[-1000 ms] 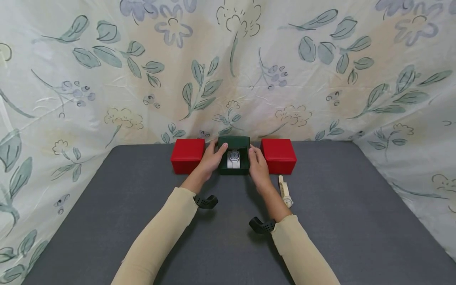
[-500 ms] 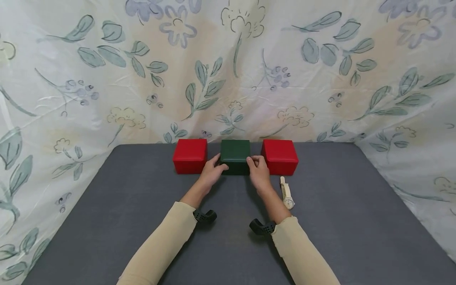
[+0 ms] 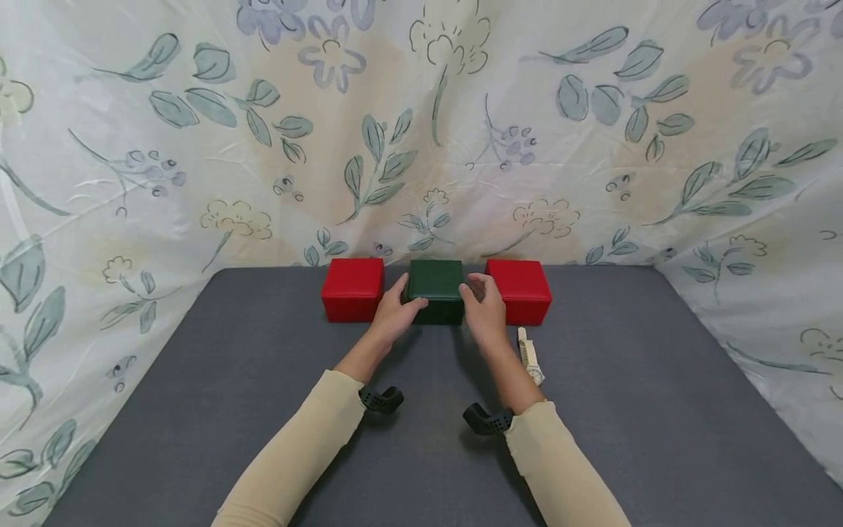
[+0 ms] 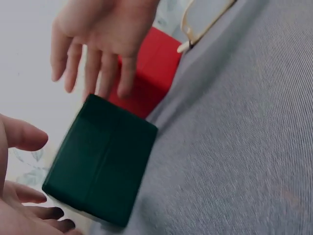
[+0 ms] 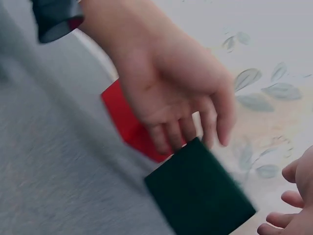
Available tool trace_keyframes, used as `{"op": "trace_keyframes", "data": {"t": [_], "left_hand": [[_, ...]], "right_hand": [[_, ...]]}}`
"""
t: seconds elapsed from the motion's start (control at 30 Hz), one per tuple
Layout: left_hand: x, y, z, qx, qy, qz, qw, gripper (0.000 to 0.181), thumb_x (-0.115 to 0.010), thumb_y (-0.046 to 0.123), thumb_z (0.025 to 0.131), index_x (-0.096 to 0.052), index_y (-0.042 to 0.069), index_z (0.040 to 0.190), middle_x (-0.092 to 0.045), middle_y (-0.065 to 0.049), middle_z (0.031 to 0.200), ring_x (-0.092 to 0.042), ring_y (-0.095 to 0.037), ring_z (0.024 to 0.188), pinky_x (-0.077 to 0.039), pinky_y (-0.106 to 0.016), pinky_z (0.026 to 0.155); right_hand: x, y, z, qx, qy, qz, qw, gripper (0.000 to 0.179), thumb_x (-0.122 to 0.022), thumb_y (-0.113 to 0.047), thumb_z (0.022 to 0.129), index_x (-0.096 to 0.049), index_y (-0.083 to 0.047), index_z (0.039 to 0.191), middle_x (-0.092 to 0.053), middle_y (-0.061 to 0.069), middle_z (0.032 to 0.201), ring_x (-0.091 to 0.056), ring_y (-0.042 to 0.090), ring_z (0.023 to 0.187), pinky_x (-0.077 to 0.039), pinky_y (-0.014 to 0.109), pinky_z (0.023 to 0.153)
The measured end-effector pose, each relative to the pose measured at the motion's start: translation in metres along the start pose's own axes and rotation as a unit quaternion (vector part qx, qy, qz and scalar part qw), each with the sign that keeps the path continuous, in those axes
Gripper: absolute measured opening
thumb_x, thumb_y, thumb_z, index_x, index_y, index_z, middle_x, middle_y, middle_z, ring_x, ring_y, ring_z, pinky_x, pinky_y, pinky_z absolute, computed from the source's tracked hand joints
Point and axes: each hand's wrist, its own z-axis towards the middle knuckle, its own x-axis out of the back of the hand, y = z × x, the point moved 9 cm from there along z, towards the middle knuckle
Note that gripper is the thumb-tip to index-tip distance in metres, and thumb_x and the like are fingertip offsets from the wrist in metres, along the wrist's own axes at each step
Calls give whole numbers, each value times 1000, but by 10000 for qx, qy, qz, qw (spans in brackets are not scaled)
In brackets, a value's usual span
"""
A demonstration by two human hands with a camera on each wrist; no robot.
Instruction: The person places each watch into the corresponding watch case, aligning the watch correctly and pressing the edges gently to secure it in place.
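A dark green box (image 3: 436, 282) with its lid down sits at the back of the table, between two red ones. My left hand (image 3: 394, 315) is at its left side, fingers spread and thumb over the front corner. In the left wrist view that thumb looks clear of the green box (image 4: 100, 161); whether the lower fingers touch it is hard to tell. My right hand (image 3: 486, 313) is by the box's right side, fingers loosely bent and holding nothing. The right wrist view shows the right hand (image 5: 181, 88) beside the green box (image 5: 198, 191). The watch seen inside earlier is hidden.
One red box (image 3: 353, 285) stands to the left, another red box (image 3: 519, 289) to the right, close behind my right hand. A cream watch (image 3: 529, 355) lies beside my right forearm. Floral cloth (image 3: 421, 146) hangs behind the grey table (image 3: 421, 468).
The green box's lid, up a second ago with a silver watch showing inside, came down. Since then my right hand has drawn slightly away to the right; my left hand has barely moved.
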Motion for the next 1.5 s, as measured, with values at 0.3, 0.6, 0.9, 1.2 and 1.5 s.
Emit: {"op": "trace_keyframes", "data": {"t": [0.3, 0.6, 0.9, 1.2, 1.5], "left_hand": [[-2, 17, -1, -443, 367, 600, 9965, 69, -58, 29, 92, -27, 24, 153, -27, -1, 160, -27, -23, 145, -28, -53, 117], [-15, 50, -3, -995, 82, 415, 9941, 63, -58, 24, 94, -32, 22, 151, -34, -7, 156, -39, -27, 141, -36, -45, 114], [-67, 72, 2, -1268, -717, 5, 9893, 61, -58, 17, 96, -33, 16, 151, -39, -6, 154, -50, -26, 134, -46, -38, 106], [-121, 66, 1, -1319, -774, 756, 9853, 66, -57, 17, 96, -24, 9, 153, -41, -11, 151, -48, -26, 133, -46, -39, 105], [-140, 46, 13, -839, -349, 859, 9922, 69, -57, 18, 95, -20, 8, 153, -39, -11, 149, -40, -27, 135, -38, -47, 111]], "right_hand": [[37, -25, -5, 246, 169, 531, 9981, 39, -56, -26, 97, -49, -14, 133, -50, 7, 140, -47, 24, 128, -44, 44, 107], [85, -8, -3, 174, 620, 57, 9979, 36, -50, -22, 100, -50, -12, 134, -52, 9, 141, -47, 27, 131, -39, 46, 111], [121, 11, 1, 184, 1013, -511, 9934, 36, -47, -22, 101, -50, -9, 134, -54, 13, 137, -48, 28, 127, -43, 46, 105], [134, 34, 9, -249, 1121, -881, 9895, 40, -47, -24, 101, -47, -10, 139, -50, 13, 145, -45, 29, 136, -39, 49, 110], [124, 62, 19, -567, 360, -408, 9969, 62, -45, -37, 101, -24, -11, 153, -31, 13, 157, -33, 30, 144, -33, 47, 115]]}}
